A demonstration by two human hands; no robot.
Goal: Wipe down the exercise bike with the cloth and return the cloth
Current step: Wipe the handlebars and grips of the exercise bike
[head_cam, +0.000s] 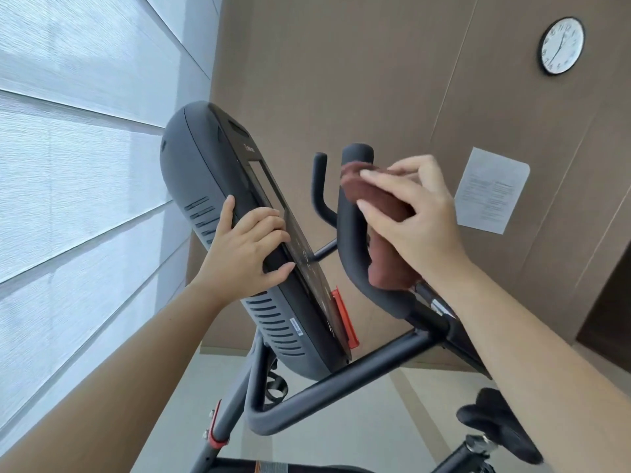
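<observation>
The view is tilted. The black exercise bike (327,387) fills the middle, with its console (205,158) at centre left and a padded handlebar grip (351,230) rising to the right of it. My right hand (416,213) presses a reddish-brown cloth (386,199) around that grip, near its top end. The cloth hangs down behind the grip to about the hand's wrist. My left hand (246,247) grips the console's edge, thumb on the back casing and fingers on the screen side.
A second, thinner handlebar horn (319,186) stands behind the console. The saddle (498,421) is at lower right. A brown panelled wall carries a clock (561,46) and a paper notice (491,189). Window blinds (68,165) fill the left.
</observation>
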